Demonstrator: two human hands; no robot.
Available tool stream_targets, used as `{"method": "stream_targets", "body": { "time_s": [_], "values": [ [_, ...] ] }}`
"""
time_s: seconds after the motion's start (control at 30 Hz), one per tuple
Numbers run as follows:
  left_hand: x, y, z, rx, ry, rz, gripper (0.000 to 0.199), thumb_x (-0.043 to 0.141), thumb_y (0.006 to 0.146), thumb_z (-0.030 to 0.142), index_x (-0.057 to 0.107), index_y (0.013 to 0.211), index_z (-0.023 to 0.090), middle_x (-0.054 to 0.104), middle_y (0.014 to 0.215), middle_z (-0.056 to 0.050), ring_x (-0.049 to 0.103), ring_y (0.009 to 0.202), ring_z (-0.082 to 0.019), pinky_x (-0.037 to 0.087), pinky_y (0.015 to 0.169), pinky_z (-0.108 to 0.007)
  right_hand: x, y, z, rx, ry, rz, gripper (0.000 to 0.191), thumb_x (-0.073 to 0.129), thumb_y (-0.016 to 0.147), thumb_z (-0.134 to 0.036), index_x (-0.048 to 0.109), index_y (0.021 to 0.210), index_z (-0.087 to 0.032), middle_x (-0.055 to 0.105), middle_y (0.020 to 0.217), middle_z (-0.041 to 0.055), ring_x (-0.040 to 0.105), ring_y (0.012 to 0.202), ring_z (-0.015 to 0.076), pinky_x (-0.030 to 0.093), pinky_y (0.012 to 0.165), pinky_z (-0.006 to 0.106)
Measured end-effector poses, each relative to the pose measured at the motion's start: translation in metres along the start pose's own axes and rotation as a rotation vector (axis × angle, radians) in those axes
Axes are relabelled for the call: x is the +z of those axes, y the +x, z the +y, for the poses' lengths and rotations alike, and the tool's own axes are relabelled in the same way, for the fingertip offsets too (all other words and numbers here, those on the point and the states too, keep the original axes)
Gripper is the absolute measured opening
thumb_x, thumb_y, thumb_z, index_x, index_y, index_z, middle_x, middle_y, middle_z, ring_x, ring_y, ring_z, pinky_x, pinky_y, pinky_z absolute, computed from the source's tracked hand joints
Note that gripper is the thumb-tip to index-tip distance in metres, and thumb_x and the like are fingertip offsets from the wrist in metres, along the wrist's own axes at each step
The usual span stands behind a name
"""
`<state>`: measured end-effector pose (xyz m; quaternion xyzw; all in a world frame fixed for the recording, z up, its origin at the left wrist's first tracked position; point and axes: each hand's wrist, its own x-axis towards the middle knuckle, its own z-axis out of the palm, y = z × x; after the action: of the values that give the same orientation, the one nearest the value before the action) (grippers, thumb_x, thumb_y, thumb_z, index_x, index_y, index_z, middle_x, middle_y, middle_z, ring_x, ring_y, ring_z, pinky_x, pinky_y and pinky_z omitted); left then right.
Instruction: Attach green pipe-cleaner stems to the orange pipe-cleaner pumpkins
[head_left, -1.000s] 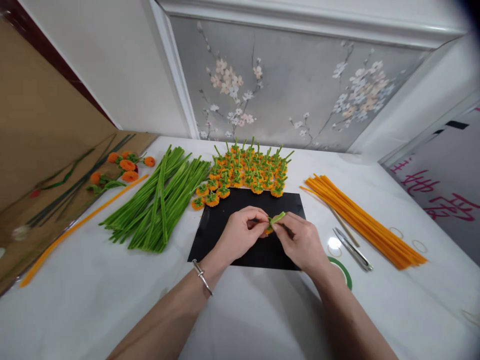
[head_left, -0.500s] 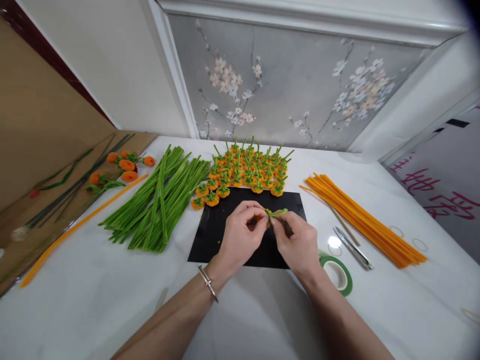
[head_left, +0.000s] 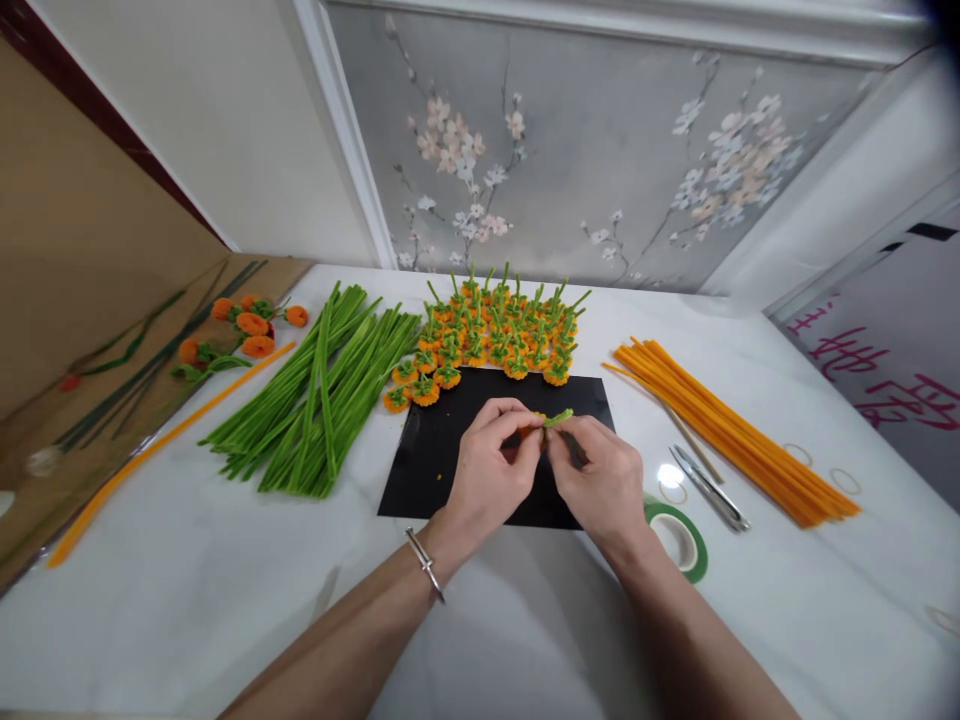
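Over the black mat [head_left: 420, 480], my left hand [head_left: 495, 460] and my right hand [head_left: 596, 475] meet fingertip to fingertip. My left fingers are closed on a small orange pipe-cleaner flower, mostly hidden by them. A green pipe-cleaner stem [head_left: 559, 418] sticks out between the hands, and my right thumb and finger pinch it. Behind the mat stand several finished orange flowers [head_left: 499, 330], heads down with green stems up. Left of them lies a loose bundle of green pipe cleaners [head_left: 315, 400].
On the right lie orange pipe cleaners [head_left: 735, 430], a thin stick [head_left: 694, 442], tweezers [head_left: 709, 488] and a roll of green tape [head_left: 697, 550]. A single orange pipe cleaner [head_left: 150, 455] lies on the left, near orange flowers [head_left: 255, 335] on brown paper. A painted panel [head_left: 562, 140] rises behind.
The hands stay together, with a slight shift of the fingers around the green stem. The view has tilted a little; the things on the table lie as before.
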<state>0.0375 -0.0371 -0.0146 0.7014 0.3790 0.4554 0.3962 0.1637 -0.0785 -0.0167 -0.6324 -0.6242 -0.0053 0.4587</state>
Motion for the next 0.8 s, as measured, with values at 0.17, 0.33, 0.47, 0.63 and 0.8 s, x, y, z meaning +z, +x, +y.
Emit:
{"method": "stream_targets", "body": {
  "time_s": [0.17, 0.33, 0.47, 0.63, 0.8],
  "values": [
    [0.001, 0.002, -0.002, 0.040, 0.032, 0.000, 0.015, 0.057, 0.083, 0.014, 0.072, 0.087, 0.018, 0.061, 0.094, -0.006, 0.063, 0.084, -0.015, 0.052, 0.065, -0.023, 0.003, -0.001, -0.001, 0.085, -0.057, 0.024, 0.011, 0.057, 0.080, -0.018, 0.068, 0.077, -0.020, 0.071, 0.073, 0.0000, 0.064, 0.061, 0.0137, 0.048, 0.057, 0.023],
    [-0.011, 0.013, -0.004, -0.027, 0.018, -0.111, 0.016, 0.061, 0.078, 0.008, 0.073, 0.079, 0.018, 0.062, 0.090, -0.004, 0.062, 0.077, -0.012, 0.051, 0.066, -0.023, 0.003, -0.002, 0.002, 0.020, -0.018, -0.031, 0.014, 0.055, 0.081, -0.015, 0.068, 0.079, -0.019, 0.070, 0.074, 0.0007, 0.064, 0.062, 0.0131, 0.048, 0.059, 0.022],
    [-0.022, 0.018, -0.005, -0.070, 0.025, -0.284, 0.017, 0.061, 0.077, 0.008, 0.073, 0.084, 0.018, 0.063, 0.082, -0.002, 0.061, 0.071, -0.012, 0.051, 0.063, -0.022, -0.003, 0.000, 0.007, -0.129, -0.004, -0.161, 0.018, 0.051, 0.086, -0.012, 0.068, 0.081, -0.018, 0.070, 0.078, 0.0023, 0.065, 0.067, 0.0124, 0.048, 0.064, 0.021],
    [-0.026, 0.018, -0.001, -0.020, 0.120, -0.373, 0.015, 0.059, 0.081, 0.012, 0.072, 0.081, 0.017, 0.061, 0.083, -0.002, 0.060, 0.072, -0.012, 0.051, 0.064, -0.023, -0.007, 0.001, 0.009, -0.168, -0.066, -0.172, 0.018, 0.051, 0.088, -0.014, 0.068, 0.084, -0.019, 0.070, 0.078, 0.0016, 0.066, 0.067, 0.0120, 0.046, 0.063, 0.020],
    [-0.025, 0.018, 0.001, -0.147, -0.097, -0.384, 0.018, 0.054, 0.086, 0.021, 0.070, 0.081, 0.016, 0.058, 0.089, -0.003, 0.064, 0.073, -0.012, 0.059, 0.065, -0.024, -0.004, -0.001, 0.005, -0.130, -0.139, -0.095, 0.015, 0.053, 0.087, -0.016, 0.067, 0.083, -0.019, 0.070, 0.077, 0.0010, 0.066, 0.065, 0.0128, 0.045, 0.060, 0.022]
  ]
}}
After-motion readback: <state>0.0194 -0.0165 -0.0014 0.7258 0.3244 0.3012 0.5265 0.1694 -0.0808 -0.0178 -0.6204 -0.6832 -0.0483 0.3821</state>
